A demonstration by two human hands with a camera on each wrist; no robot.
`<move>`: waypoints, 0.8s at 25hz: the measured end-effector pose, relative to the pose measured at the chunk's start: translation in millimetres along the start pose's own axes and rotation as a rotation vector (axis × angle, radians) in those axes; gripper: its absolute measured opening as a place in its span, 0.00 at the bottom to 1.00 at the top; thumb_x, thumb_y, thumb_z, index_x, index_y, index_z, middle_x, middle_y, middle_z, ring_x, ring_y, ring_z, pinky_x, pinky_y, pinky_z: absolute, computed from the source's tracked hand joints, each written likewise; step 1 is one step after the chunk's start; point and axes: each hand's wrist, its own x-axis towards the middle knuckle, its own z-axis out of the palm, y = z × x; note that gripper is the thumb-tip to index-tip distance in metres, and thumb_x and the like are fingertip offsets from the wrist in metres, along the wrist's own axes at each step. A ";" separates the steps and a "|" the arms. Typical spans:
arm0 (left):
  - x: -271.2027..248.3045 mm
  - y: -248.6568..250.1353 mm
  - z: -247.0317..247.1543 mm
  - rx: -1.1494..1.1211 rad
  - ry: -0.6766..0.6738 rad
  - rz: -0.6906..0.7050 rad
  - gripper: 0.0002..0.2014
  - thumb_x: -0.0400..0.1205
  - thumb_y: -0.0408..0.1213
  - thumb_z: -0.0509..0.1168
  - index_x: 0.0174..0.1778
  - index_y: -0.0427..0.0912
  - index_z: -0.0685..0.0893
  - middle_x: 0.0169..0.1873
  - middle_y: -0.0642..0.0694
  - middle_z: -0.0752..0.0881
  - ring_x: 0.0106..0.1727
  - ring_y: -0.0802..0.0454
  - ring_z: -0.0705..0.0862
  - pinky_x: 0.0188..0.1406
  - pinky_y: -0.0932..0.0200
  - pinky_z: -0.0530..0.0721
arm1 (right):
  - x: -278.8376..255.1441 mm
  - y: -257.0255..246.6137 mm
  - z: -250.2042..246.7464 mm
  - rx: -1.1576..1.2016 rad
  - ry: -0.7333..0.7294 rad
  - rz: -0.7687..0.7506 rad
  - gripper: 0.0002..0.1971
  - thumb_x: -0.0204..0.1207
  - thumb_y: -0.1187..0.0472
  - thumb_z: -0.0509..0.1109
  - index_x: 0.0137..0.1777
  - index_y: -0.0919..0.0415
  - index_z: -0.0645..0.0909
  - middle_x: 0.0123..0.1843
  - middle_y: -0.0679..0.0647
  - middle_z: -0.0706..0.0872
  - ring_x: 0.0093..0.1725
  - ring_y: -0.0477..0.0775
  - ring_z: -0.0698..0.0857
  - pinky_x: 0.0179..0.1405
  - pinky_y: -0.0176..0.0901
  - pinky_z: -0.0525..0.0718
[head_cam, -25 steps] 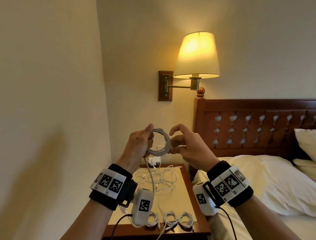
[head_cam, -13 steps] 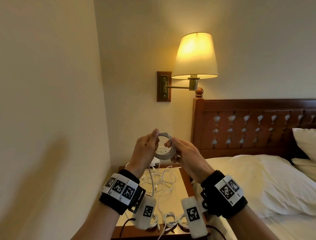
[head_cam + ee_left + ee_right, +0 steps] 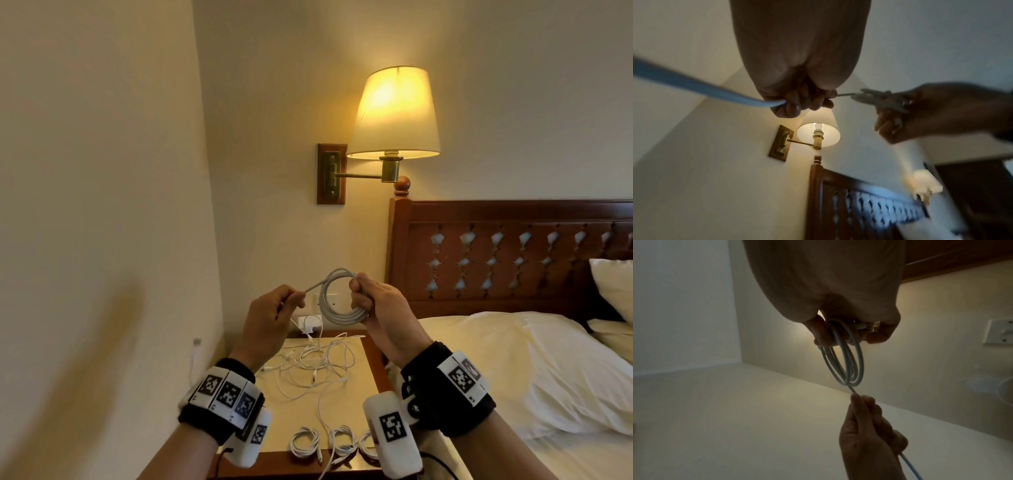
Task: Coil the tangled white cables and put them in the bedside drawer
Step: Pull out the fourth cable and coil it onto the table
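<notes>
A white cable coil (image 3: 334, 301) of several loops hangs in the air above the bedside table (image 3: 368, 356). My right hand (image 3: 371, 305) grips the coil's right side; in the right wrist view the coil (image 3: 846, 360) hangs from its fingers. My left hand (image 3: 274, 311) pinches the same cable's free strand (image 3: 317, 285) just left of the coil, and the strand (image 3: 694, 87) runs back past the left wrist camera. A tangle of white cables (image 3: 315, 363) lies on the tabletop. Three small coiled cables (image 3: 337, 440) sit along its front edge. The drawer is out of view.
A white charger (image 3: 310, 323) is plugged in at the wall behind the table. A lit wall lamp (image 3: 394, 116) hangs above. The wooden headboard (image 3: 507, 253) and the bed with white bedding (image 3: 513, 363) are on the right. A bare wall runs close on the left.
The left hand let go of the coil and slid left along the free strand, which is now stretched out. The right hand closed round the coil's right side. Both hands dropped slightly.
</notes>
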 end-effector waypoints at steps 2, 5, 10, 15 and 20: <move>-3.9 -16.3 -7.4 0.161 -0.006 0.071 0.11 0.87 0.37 0.61 0.38 0.48 0.80 0.24 0.57 0.76 0.26 0.60 0.74 0.27 0.71 0.70 | 0.6 -4.9 -8.2 0.132 0.034 0.027 0.17 0.88 0.55 0.54 0.40 0.58 0.77 0.26 0.48 0.66 0.32 0.47 0.71 0.42 0.43 0.68; -18.0 -37.8 -14.1 0.337 -0.019 0.077 0.11 0.88 0.43 0.56 0.38 0.52 0.75 0.27 0.56 0.78 0.29 0.58 0.78 0.28 0.61 0.75 | 3.0 -16.9 -19.3 0.306 0.045 0.046 0.16 0.88 0.56 0.55 0.40 0.60 0.76 0.22 0.48 0.67 0.36 0.49 0.81 0.50 0.44 0.74; -32.7 -10.5 -13.7 0.551 -0.306 0.081 0.16 0.87 0.51 0.55 0.35 0.50 0.75 0.27 0.54 0.81 0.29 0.54 0.79 0.30 0.62 0.74 | 5.2 -22.4 -22.1 0.258 0.049 -0.006 0.14 0.87 0.57 0.57 0.44 0.62 0.79 0.31 0.52 0.78 0.28 0.47 0.78 0.47 0.44 0.79; -20.5 68.8 -13.1 0.259 -0.369 0.445 0.13 0.87 0.50 0.58 0.43 0.50 0.82 0.23 0.64 0.75 0.24 0.62 0.75 0.27 0.74 0.68 | -4.6 -14.2 -5.8 -0.391 -0.041 -0.241 0.16 0.86 0.60 0.60 0.46 0.73 0.82 0.33 0.57 0.87 0.31 0.47 0.84 0.35 0.34 0.83; 4.0 74.1 -20.5 0.359 -0.089 0.466 0.11 0.86 0.53 0.60 0.42 0.54 0.79 0.23 0.59 0.78 0.24 0.60 0.77 0.25 0.62 0.77 | -11.7 -19.5 -2.7 -0.564 -0.160 -0.242 0.16 0.86 0.56 0.60 0.49 0.66 0.86 0.32 0.53 0.87 0.33 0.49 0.85 0.38 0.38 0.84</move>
